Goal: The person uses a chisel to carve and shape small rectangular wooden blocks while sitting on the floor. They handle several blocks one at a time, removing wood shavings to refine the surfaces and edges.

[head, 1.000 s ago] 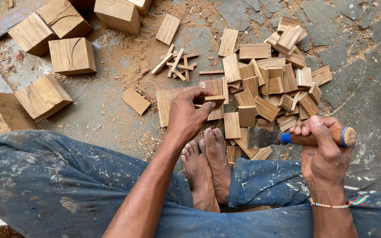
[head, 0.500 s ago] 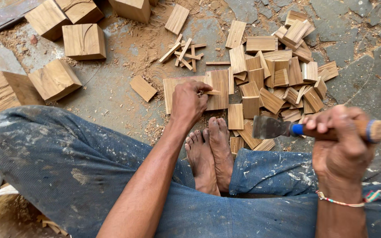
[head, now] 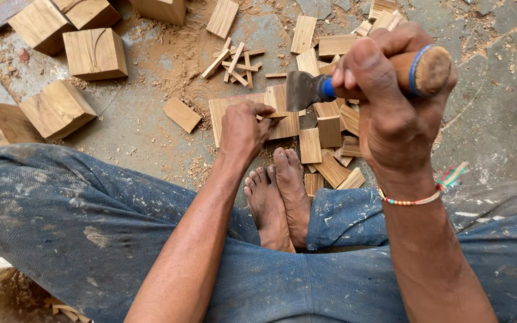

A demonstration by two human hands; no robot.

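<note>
Wooden, light and stiff, the flat tan slat [head: 252, 116] at frame centre looks splittable where your left hand [head: 242, 128] pinches it, while your right hand [head: 390, 96] grips the wood-handled chisel [head: 354, 81].

Chisel handle [head: 417, 69] mostly inside right fist [head: 390, 101]

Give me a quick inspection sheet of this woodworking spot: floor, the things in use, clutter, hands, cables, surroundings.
Surface: grey stone floor, dusted with sawdust.
Job's things: flat wood slab on the floor by the bare feet; chisel with a wooden handle.
Clutter: small wood pieces, thin splinters, large blocks.
Grippers: left hand pinches a sliver on the slab; right hand grips the raised chisel.
Cables: nothing seen.
Surroundings: dusty blue trousers; beaded bracelet.
</note>
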